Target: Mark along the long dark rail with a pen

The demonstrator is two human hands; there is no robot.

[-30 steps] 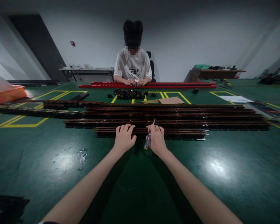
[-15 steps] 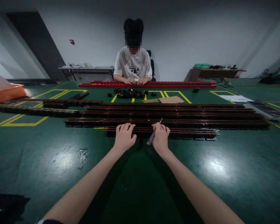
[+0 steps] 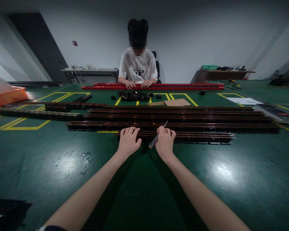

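1. On the glossy green desk (image 3: 250,166), a long dark strip with thin copper-coloured edges (image 3: 202,138) lies crosswise.
2. The left hand (image 3: 129,140) arches half-curled over the strip, thumb apart; whether it grips, I can't tell.
3. The right hand (image 3: 165,141) is closed round a slim screwdriver with a translucent handle (image 3: 154,140).
4. The strip's right end reaches well past that hand; its left stops just beside the other.
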